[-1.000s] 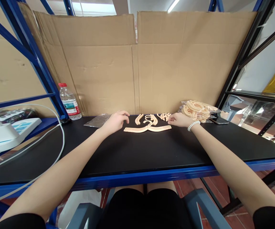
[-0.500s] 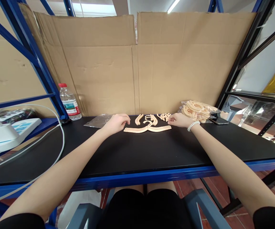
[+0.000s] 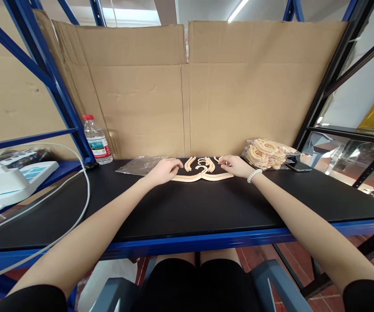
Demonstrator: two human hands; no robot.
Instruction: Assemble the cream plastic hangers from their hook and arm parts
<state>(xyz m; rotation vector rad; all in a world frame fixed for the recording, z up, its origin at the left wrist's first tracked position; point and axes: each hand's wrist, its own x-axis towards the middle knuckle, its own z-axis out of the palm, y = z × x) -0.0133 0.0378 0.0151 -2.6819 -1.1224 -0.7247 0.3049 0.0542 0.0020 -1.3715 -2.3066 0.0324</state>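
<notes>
Several pale wooden pieces lie on the black tabletop. A long curved pair of wooden strips (image 3: 217, 177) runs along the near side, with a hooked piece (image 3: 201, 169) at its middle. Behind it are short curved strips (image 3: 190, 163) and a cluster of curved pieces (image 3: 210, 164). My left hand (image 3: 167, 169) hovers at the left end of the long strips, its fingers loosely bent with nothing visible between them. My right hand (image 3: 233, 165) is over the small pieces at the right and hides most of them; its fingers are bent and apart, and I see nothing held.
A clear plastic bag (image 3: 138, 165) lies left of my left hand. Beyond my right hand are a bag of wooden pieces (image 3: 265, 154) and a phone (image 3: 299, 166). A water bottle (image 3: 98, 143), power strip (image 3: 27, 180) and white cable (image 3: 88, 190) are at the left. Cardboard (image 3: 148, 108) stands behind.
My left hand has moved right, over the left end of the long strips. My right hand has moved left and now covers most of the small pieces. The view has shifted slightly.
</notes>
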